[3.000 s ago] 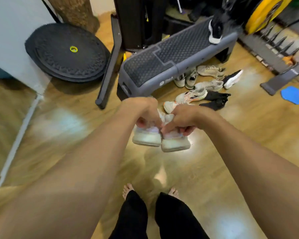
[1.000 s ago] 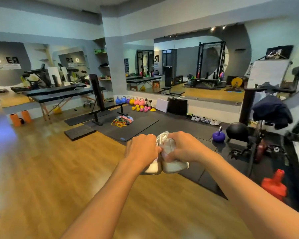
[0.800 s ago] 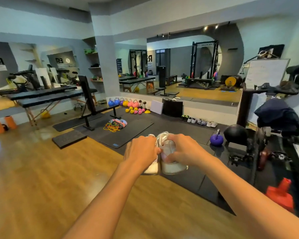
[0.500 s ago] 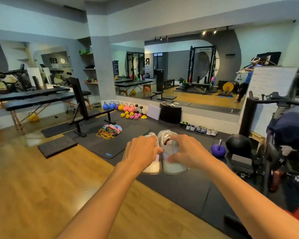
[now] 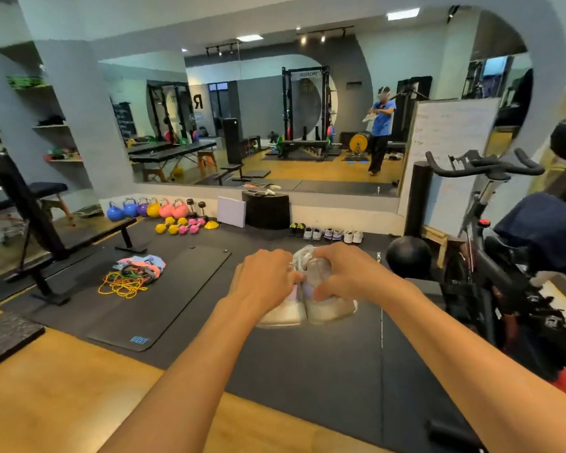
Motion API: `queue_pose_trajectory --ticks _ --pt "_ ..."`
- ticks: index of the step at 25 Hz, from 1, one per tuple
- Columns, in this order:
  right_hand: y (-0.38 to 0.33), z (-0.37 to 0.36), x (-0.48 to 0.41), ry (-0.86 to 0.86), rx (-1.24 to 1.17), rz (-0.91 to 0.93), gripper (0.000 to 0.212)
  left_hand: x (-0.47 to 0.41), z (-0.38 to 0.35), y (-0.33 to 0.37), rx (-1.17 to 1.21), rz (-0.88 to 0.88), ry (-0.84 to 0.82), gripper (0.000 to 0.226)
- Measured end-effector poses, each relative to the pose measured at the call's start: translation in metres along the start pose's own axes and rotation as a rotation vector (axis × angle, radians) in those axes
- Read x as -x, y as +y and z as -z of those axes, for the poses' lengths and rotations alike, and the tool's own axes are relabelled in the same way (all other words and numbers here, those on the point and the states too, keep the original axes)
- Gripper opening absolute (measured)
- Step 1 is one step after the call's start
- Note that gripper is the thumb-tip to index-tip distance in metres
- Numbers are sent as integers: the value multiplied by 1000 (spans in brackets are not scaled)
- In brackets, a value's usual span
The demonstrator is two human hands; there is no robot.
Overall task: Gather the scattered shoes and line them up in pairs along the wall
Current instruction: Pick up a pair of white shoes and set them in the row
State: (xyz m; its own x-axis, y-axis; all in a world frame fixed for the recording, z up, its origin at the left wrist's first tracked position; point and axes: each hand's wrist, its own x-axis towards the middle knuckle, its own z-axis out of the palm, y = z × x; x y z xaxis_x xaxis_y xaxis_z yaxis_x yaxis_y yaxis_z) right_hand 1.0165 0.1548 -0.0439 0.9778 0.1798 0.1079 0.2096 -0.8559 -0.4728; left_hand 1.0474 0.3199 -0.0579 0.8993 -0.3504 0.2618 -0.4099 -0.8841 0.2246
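Observation:
I hold a pair of white sneakers side by side in front of me, soles down. My left hand [image 5: 264, 280] grips the left sneaker [image 5: 283, 313] from above. My right hand [image 5: 347, 275] grips the right sneaker [image 5: 332, 307] the same way, and the two shoes touch. Far ahead, a row of several shoes [image 5: 326, 233] stands in pairs along the base of the mirrored wall [image 5: 340, 212].
A black box [image 5: 266, 210] and a white board [image 5: 231, 211] stand left of the shoe row. Coloured kettlebells [image 5: 147, 209], dumbbells, a black mat [image 5: 164, 295] with bands, and a bench [image 5: 46, 223] lie left. A medicine ball [image 5: 408, 258] and exercise bike [image 5: 490, 256] crowd the right.
Three seconds ago I held the sneakers over the shoe pile by the step platform. The view has since turned to the mirrored wall, and the shoe row has come closer.

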Motion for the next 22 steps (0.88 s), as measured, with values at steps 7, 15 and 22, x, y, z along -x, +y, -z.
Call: queue_pose_trajectory --ticks 7,15,22 --pt "82 -8 -198 -3 15 -62 27 -205 -63 -69 15 -53 -54 28" --pt "191 9 -397 36 -2 -174 32 -440 -140 -115 83 -159 -53 39" --pt "290 38 -565 57 -10 -345 23 -657 -210 -124 148 -299 -101 33"
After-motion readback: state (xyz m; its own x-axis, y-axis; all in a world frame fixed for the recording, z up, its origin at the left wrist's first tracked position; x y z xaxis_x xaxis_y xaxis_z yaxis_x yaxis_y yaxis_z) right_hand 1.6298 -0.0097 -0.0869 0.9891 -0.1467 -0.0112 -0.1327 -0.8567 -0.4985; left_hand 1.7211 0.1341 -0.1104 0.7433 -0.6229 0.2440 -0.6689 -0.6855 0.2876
